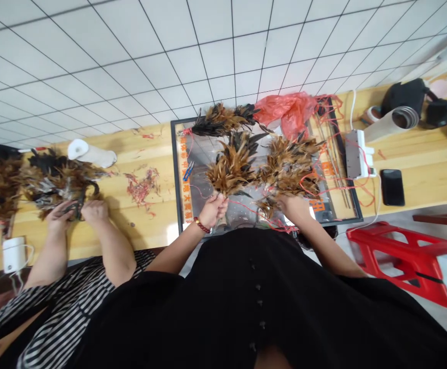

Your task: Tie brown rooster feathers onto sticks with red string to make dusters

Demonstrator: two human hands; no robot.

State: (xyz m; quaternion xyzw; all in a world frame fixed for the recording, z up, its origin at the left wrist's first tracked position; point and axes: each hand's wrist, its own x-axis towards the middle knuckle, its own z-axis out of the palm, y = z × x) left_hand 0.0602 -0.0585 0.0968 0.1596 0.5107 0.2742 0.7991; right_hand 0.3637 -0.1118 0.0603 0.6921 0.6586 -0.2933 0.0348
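My left hand (214, 208), with a beaded bracelet at the wrist, is closed on the lower end of a bunch of brown and black feathers (234, 163). My right hand (293, 207) reaches into a pile of brown feathers (290, 163) beside it; its fingertips are hidden there. Another feather bundle (223, 120), its left end bound in red, lies behind these. Blue thread snips (188, 171) rest on the dark-framed board (175, 187) under my work. Red string (246, 206) runs between my hands and across the right side.
At left, a co-worker's hands (94, 211) handle feathers (54, 179). Near them are a white roll (91, 154) and red scraps (142, 187). A red plastic bag (290, 110) lies against the tiled wall. Rightward are a power strip (357, 154), a phone (392, 187) and a red stool (403, 251).
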